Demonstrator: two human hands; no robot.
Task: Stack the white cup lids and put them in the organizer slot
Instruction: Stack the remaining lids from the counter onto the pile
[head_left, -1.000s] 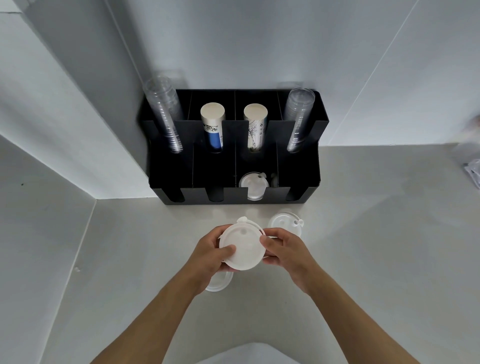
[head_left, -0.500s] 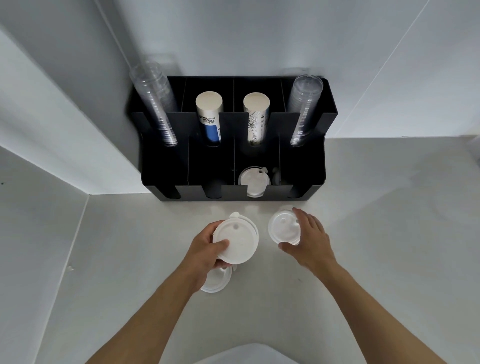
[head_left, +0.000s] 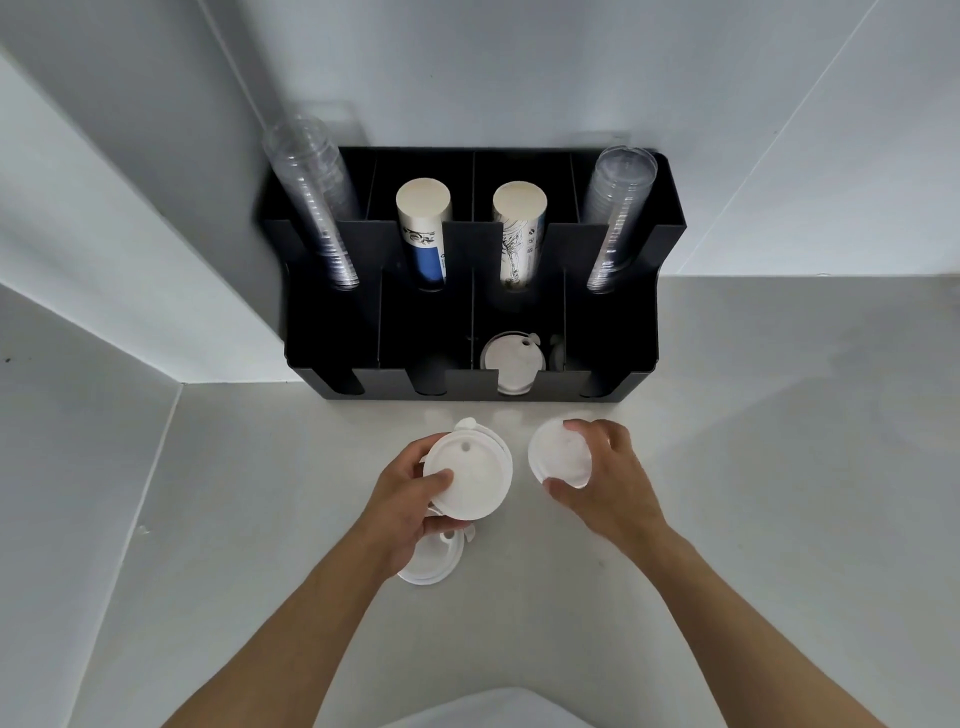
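My left hand (head_left: 402, 506) grips a small stack of white cup lids (head_left: 470, 475), held flat above the counter in front of the black organizer (head_left: 613, 332). To its right, my right hand (head_left: 605, 475) pinches a single white lid (head_left: 556, 454) between thumb and fingers and tilts it up off the counter. Another white lid (head_left: 434, 564) lies on the counter, partly hidden under my left hand. A few white lids (head_left: 511, 364) sit in the organizer's third front slot from the left.
The organizer's back row holds two stacks of clear cups (head_left: 317, 208) (head_left: 618, 213) at the ends and two paper cup stacks (head_left: 423, 228) (head_left: 517, 234) in the middle. Walls close in on the left and behind; the grey counter (head_left: 779, 467) stretches to the right.
My right hand left the stack, reached right and closed on the single lid, lifting its edge. My left hand kept the stack. The view moved closer to the organizer.
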